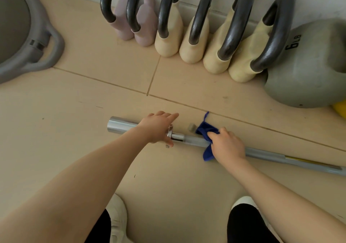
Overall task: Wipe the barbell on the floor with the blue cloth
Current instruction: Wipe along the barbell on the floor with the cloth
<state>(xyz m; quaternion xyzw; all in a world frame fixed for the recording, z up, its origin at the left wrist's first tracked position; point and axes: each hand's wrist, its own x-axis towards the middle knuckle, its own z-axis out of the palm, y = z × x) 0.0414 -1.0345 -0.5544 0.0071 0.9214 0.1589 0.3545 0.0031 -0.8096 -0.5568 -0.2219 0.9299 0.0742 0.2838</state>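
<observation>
The barbell lies on the beige floor, running from its shiny chrome sleeve at the left to the lower right edge of the view. My left hand rests over the bar at the collar, fingers straight and spread. My right hand grips the blue cloth and presses it on the grey shaft just right of the collar. Part of the cloth hangs down below the bar.
Several kettlebells stand in a row against the far wall, with a large grey 6 LB one at the right. A grey balance trainer sits at the top left. My two feet in white shoes stand near the bottom edge.
</observation>
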